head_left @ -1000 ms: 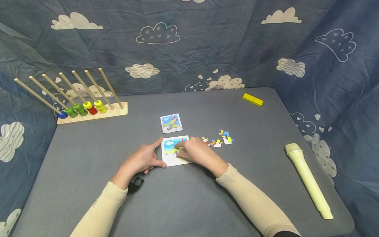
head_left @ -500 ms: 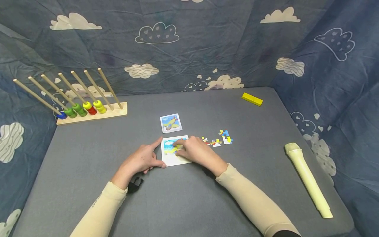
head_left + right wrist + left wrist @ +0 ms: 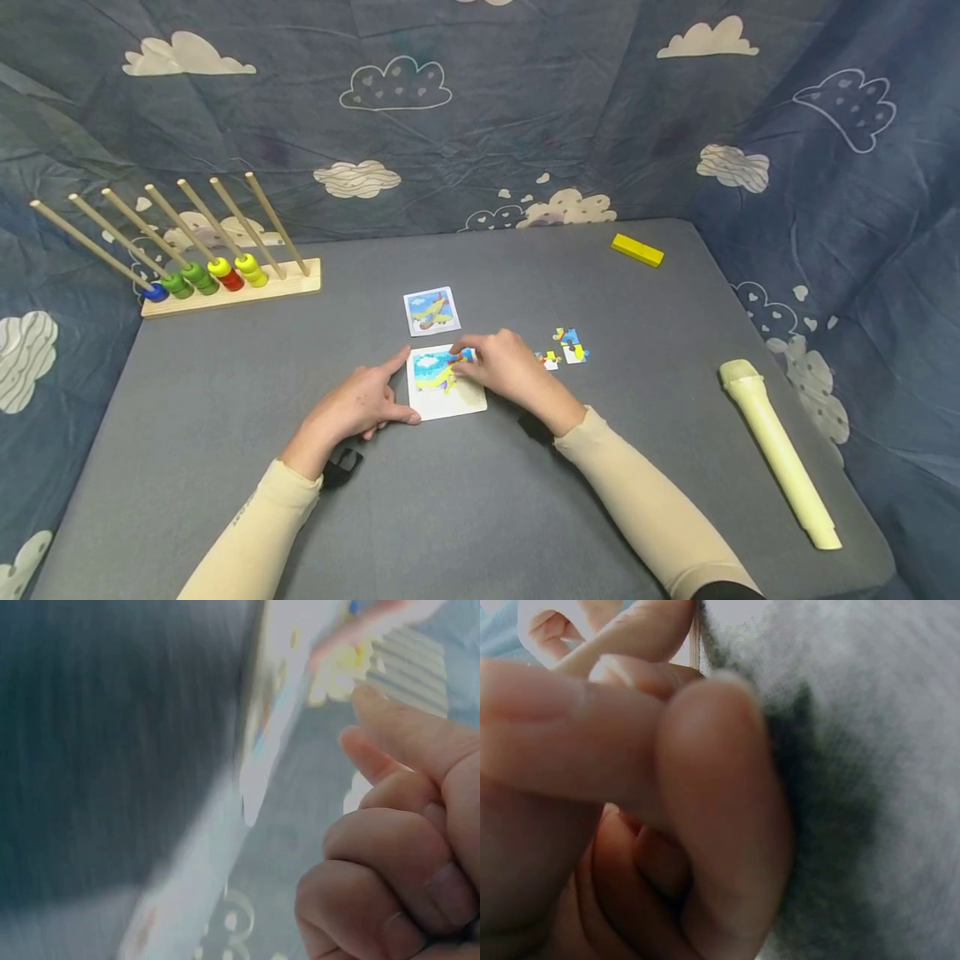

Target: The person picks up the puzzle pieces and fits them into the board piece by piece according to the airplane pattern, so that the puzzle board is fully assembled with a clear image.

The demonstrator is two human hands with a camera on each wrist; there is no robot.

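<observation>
A square puzzle tray [image 3: 450,408] lies on the table, its upper part filled with joined pieces showing a yellow airplane on blue. The left hand [image 3: 367,400] rests along its left side, index finger and thumb spread toward two corners. Close up, the left wrist view shows its other fingers bent. Over the tray's upper right is the right hand [image 3: 502,362], thumb and index finger apart around the red tail area. I see no piece between these fingertips in the right wrist view; its other fingers are curled. Several loose jigsaw pieces [image 3: 576,353] lie right of this hand, partly hidden.
Behind the tray lies a picture card [image 3: 432,312] with the same airplane. A wooden peg stand with colored beads [image 3: 231,287] is at the back left. A yellow block [image 3: 637,250] lies at the back right. A cream microphone-shaped object [image 3: 780,454] lies along the right side.
The right hand has lifted slightly and shifted right and away over the tray, uncovering more of the airplane and covering some loose pieces. The left hand stays along the tray's side.
</observation>
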